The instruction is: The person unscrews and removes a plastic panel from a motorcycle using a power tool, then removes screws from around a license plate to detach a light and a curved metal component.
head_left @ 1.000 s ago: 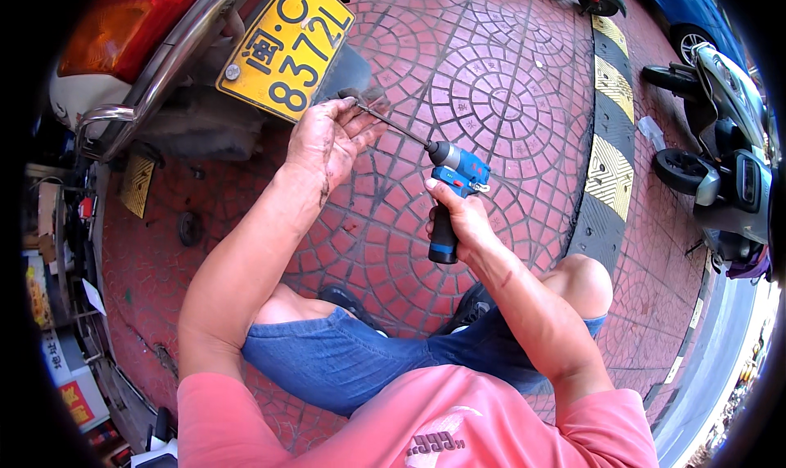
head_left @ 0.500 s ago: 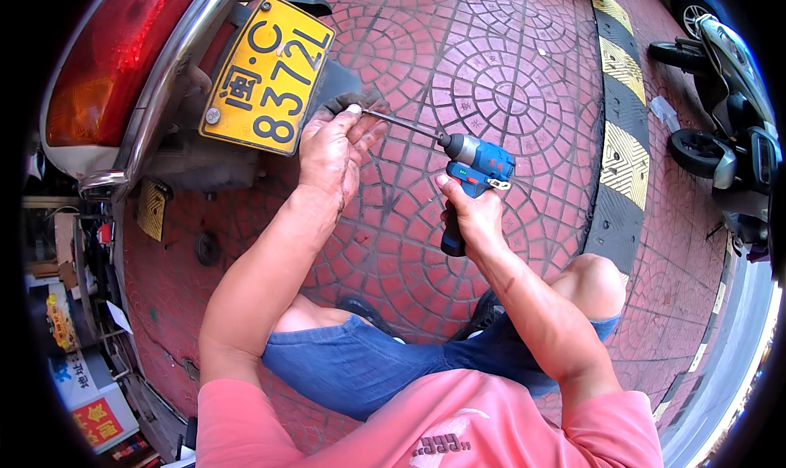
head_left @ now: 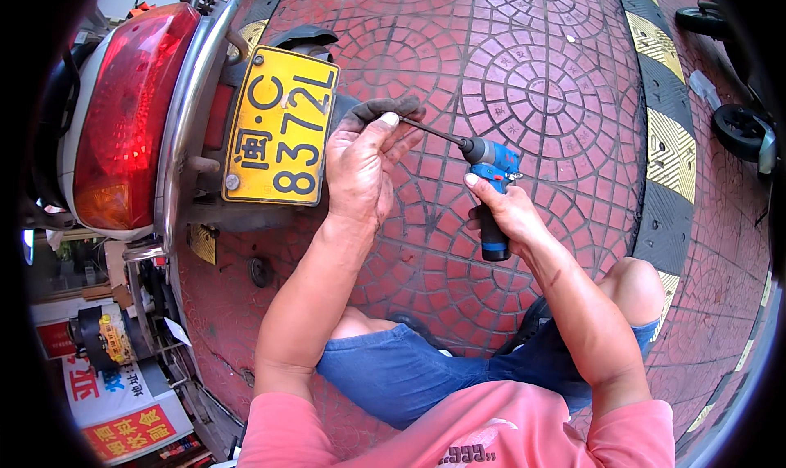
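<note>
My right hand is wrapped around the dark grip of a blue cordless drill driver, in front of me and right of centre. From its chuck a long thin driver bit points left. My left hand pinches the tip of this bit between thumb and fingers. Anything else at the tip is hidden by the fingers, which are smeared black. Just left of that hand is a yellow licence plate with dark characters, mounted tilted at the back of a scooter. Bolt heads show at its upper and lower left corners.
The scooter's red tail light and curved chrome bar stand at the left. A small black round part lies on the red patterned paving. Shelves with signs are at lower left; a black-and-yellow speed bump runs along the right.
The whole view has shifted, so the scooter and paving sit lower and further right. Both hands, still joined by the drill bit, are slightly further right of the plate.
</note>
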The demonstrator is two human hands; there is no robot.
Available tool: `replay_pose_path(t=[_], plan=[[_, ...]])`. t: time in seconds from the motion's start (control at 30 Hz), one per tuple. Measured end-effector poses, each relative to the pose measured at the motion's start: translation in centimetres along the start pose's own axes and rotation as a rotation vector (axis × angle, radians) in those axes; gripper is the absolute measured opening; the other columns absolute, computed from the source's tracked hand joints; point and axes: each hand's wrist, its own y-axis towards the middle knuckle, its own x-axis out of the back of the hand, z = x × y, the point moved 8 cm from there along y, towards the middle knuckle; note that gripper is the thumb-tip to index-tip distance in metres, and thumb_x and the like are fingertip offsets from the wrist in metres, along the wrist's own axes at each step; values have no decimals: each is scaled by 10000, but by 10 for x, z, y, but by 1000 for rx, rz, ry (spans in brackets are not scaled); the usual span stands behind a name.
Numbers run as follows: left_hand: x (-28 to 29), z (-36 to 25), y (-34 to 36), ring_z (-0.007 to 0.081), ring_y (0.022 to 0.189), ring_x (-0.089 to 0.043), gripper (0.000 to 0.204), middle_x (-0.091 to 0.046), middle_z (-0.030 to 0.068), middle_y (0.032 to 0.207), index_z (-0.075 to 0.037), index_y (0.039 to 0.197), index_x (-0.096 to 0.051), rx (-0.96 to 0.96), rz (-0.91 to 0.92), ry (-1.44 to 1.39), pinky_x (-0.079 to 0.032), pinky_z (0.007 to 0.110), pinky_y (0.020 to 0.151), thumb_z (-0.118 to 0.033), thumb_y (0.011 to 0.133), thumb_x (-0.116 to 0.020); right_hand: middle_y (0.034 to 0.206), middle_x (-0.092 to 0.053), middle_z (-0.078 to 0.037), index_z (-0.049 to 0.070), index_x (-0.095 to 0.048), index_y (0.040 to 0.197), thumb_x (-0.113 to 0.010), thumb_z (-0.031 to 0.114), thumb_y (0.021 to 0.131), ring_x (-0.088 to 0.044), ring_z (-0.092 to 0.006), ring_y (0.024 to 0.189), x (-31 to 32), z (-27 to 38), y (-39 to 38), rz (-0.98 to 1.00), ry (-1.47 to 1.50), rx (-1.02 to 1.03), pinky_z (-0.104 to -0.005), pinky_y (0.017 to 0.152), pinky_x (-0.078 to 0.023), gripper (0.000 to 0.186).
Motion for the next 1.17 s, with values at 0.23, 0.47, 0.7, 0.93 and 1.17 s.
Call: replay_pose_path(t=[0.23,0.47,0.7,0.93,1.17], plan=[[-21,-27,9,298,1118,-726,213,-733,175,1184,-5,1202,-640,-38,-16,98,-601,433,956,-41,993,-618,765,-625,-89,38,-563,993,-827,569,836,-666,-197,591,-16,14,17,241,90,-95,-357,541,-580,613],[-94,-166,-33,236,1194,-654,345,-687,147,1303,-7,1273,-672,-842,0,1539,-533,353,990,-48,933,-715,718,-586,-59,76,-554,984,-842,483,851,-628,-187,553,-36,63,12,449,469,-153,-336,513,-571,516],[-79,-290,-53,304,1284,-566,262,-673,81,1327,-71,1174,-724,-1027,-119,2249,-434,421,1110,-99,913,-722,730,-599,-84,82,-519,1025,-801,526,870,-660,-229,569,-12,160,16,412,670,23,-386,522,-590,548],[-60,-312,-71,340,1245,-607,210,-698,121,1284,-27,1118,-716,-1166,-211,2079,-476,441,1065,-70,913,-696,718,-608,-94,25,-527,983,-801,597,837,-640,-217,539,31,249,-6,343,611,175,-373,507,-584,650],[-2,-329,-73,392,1304,-559,194,-725,155,1252,-4,1127,-697,-1333,-28,1672,-427,520,1153,-115,1004,-597,772,-601,-114,120,-512,1073,-806,496,875,-661,-218,564,51,303,-33,94,564,330,-367,481,-605,517]])
